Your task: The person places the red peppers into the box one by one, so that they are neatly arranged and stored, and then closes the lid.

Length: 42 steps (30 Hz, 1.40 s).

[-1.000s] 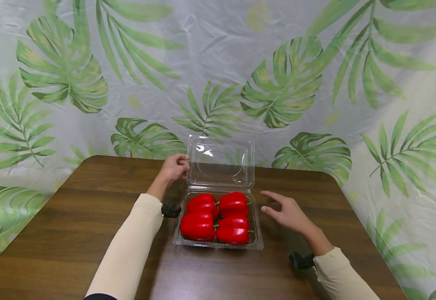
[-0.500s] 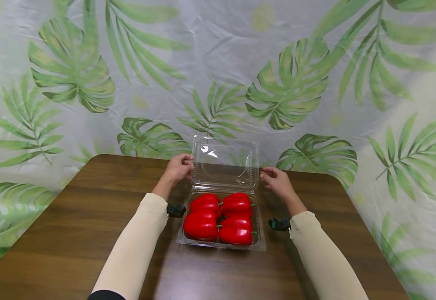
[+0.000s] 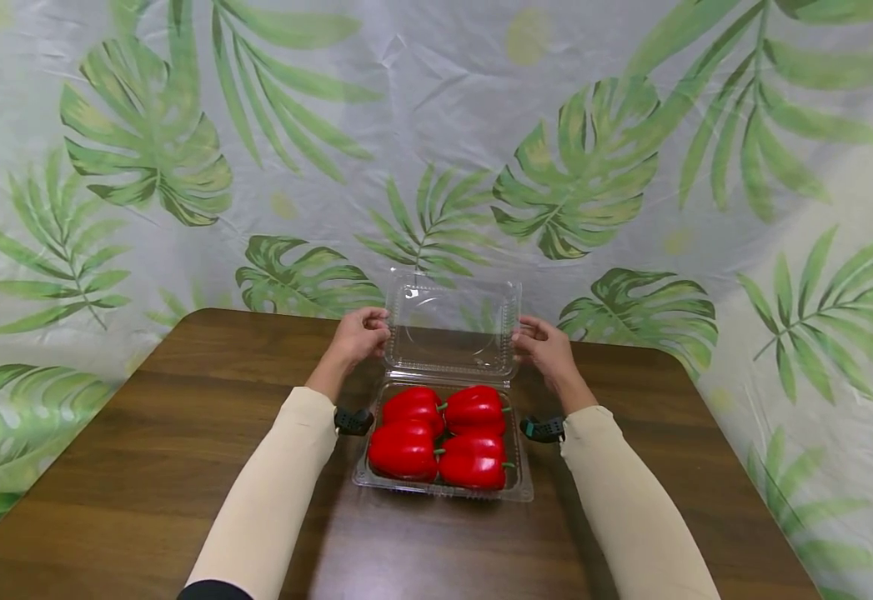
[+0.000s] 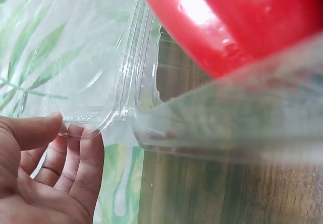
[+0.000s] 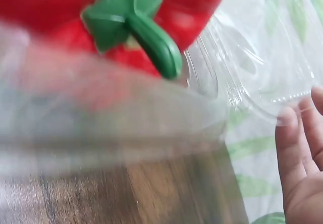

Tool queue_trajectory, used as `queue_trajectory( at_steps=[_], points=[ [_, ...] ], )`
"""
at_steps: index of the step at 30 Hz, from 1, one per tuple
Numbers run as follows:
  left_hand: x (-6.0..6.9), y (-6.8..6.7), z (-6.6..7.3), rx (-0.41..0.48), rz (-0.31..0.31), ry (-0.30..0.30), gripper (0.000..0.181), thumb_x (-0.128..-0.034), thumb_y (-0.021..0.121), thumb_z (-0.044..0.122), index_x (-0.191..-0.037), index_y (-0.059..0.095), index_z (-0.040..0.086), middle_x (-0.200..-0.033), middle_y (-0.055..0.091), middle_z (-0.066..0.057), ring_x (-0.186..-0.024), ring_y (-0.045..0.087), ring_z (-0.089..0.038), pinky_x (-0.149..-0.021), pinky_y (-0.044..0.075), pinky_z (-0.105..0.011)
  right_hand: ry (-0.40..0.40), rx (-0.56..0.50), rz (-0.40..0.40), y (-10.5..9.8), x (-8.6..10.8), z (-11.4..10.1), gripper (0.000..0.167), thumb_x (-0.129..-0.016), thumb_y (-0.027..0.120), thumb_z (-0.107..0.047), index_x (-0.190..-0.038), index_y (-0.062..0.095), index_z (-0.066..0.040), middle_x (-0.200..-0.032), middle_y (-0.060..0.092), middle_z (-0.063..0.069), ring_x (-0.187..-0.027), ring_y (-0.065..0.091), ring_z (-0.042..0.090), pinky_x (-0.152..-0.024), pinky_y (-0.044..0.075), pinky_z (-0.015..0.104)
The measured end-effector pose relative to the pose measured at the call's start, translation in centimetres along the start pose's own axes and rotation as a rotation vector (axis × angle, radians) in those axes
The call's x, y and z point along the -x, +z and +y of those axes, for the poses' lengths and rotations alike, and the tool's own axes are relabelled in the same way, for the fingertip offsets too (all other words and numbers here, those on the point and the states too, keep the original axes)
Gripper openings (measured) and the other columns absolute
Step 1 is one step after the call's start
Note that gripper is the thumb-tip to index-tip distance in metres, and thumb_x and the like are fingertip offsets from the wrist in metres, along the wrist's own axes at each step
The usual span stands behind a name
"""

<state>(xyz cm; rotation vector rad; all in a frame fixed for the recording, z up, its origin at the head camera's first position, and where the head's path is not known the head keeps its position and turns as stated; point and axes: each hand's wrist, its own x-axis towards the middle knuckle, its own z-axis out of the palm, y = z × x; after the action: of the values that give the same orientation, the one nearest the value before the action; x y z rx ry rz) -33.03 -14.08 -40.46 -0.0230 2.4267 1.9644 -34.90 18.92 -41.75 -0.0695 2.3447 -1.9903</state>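
A clear plastic clamshell container sits on the table with its hinged lid raised at the back. Several red bell peppers with green stems fill its base in two rows. My left hand pinches the lid's left edge, thumb on one side and fingertips on the other, as the left wrist view shows. At the lid's right edge, my right hand holds the rim; in the right wrist view its fingertips meet the clear plastic, and its thumb is partly cut off.
The brown wooden table extends around the container on all sides. Behind it hangs a pale cloth printed with green leaves, close to the table's back edge. A dark wrist camera is strapped to each wrist.
My right hand has moved up and leftward from beside the container to the lid's right edge and taken hold there. The left hand has stayed on the lid's left edge.
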Motion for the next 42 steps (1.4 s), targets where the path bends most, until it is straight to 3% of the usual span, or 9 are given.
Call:
queue_trajectory(
  at_steps=[3,6,13,18,26,33,37,40,42],
  points=[
    [0.1,0.0,0.1,0.022,0.000,0.000,0.042,-0.0935,0.055,-0.005,-0.135,0.052,-0.007,-0.091,0.053,-0.002,-0.069,0.055,-0.012,-0.056,0.052,-0.022,-0.004,-0.005,0.034,0.2,0.1,-0.3,0.049,-0.098,0.059,-0.007,-0.145,0.048,-0.005,-0.103,0.064,-0.004,-0.081,0.064,0.000,-0.073,0.059,0.024],
    [0.2,-0.1,0.1,0.031,-0.002,0.005,0.041,-0.0943,0.053,-0.003,-0.135,0.052,-0.008,-0.090,0.054,-0.002,-0.067,0.056,-0.012,-0.060,0.056,-0.026,-0.008,-0.008,0.048,0.3,0.1,-0.6,0.049,-0.098,0.059,-0.005,-0.146,0.049,-0.007,-0.095,0.061,-0.009,-0.079,0.065,0.001,-0.074,0.059,0.024],
    [0.2,-0.3,0.2,0.014,0.000,0.016,0.040,-0.0946,0.051,-0.002,-0.134,0.053,-0.007,-0.090,0.053,0.000,-0.068,0.057,-0.012,-0.071,0.059,-0.037,-0.004,-0.008,0.050,0.4,0.2,-0.9,0.046,-0.097,0.059,-0.004,-0.142,0.049,0.000,-0.095,0.062,-0.006,-0.078,0.064,0.003,-0.074,0.059,0.024],
    [0.3,-0.4,0.4,0.005,-0.007,0.034,0.039,-0.0944,0.052,-0.002,-0.133,0.053,-0.007,-0.088,0.053,0.000,-0.066,0.057,-0.013,-0.066,0.057,-0.034,-0.009,0.020,0.050,0.5,0.4,-1.1,0.042,-0.097,0.059,-0.004,-0.137,0.048,0.006,-0.092,0.060,-0.010,-0.080,0.063,0.003,-0.074,0.058,0.024],
    [0.4,-0.5,1.4,-0.028,-0.023,0.018,0.026,-0.0968,0.053,0.000,-0.122,0.054,-0.006,-0.091,0.051,-0.003,-0.067,0.056,-0.015,-0.066,0.055,-0.033,-0.041,0.090,0.041,0.1,0.9,-1.8,0.034,-0.098,0.059,-0.006,-0.128,0.049,0.005,-0.098,0.059,-0.001,-0.084,0.061,0.008,-0.078,0.059,0.030],
    [0.6,-0.8,1.6,-0.050,-0.027,0.038,0.022,-0.0981,0.053,0.001,-0.119,0.054,-0.007,-0.090,0.051,-0.004,-0.068,0.057,-0.015,-0.070,0.056,-0.037,-0.102,0.112,0.019,0.1,1.3,-2.2,0.027,-0.097,0.059,-0.005,-0.122,0.050,0.002,-0.097,0.056,-0.001,-0.086,0.061,0.012,-0.080,0.060,0.035],
    [0.8,-1.1,2.5,-0.033,-0.083,-0.039,0.026,-0.1032,0.045,0.009,-0.121,0.053,-0.007,-0.096,0.054,-0.007,-0.073,0.062,-0.017,-0.075,0.059,-0.036,-0.157,0.137,0.026,-0.1,1.5,-2.1,0.024,-0.096,0.060,-0.003,-0.118,0.051,0.003,-0.098,0.057,0.002,-0.084,0.060,0.008,-0.078,0.061,0.033],
    [1.0,-1.7,4.0,-0.020,-0.160,-0.164,0.051,-0.1073,0.033,0.037,-0.131,0.050,-0.005,-0.113,0.057,-0.013,-0.088,0.067,-0.026,-0.091,0.057,-0.042,-0.211,0.172,0.033,-0.1,1.6,-2.1,0.023,-0.095,0.061,-0.002,-0.115,0.051,0.005,-0.097,0.059,0.005,-0.083,0.059,0.009,-0.077,0.060,0.032],
    [1.2,-2.2,5.2,-0.014,-0.209,-0.239,0.075,-0.1031,0.022,0.058,-0.138,0.046,-0.004,-0.127,0.056,-0.020,-0.104,0.066,-0.036,-0.103,0.051,-0.049,-0.241,0.197,0.042,-0.1,1.6,-2.1,0.021,-0.095,0.061,-0.001,-0.112,0.052,0.005,-0.095,0.058,0.007,-0.083,0.060,0.013,-0.076,0.060,0.031]
  ],
)
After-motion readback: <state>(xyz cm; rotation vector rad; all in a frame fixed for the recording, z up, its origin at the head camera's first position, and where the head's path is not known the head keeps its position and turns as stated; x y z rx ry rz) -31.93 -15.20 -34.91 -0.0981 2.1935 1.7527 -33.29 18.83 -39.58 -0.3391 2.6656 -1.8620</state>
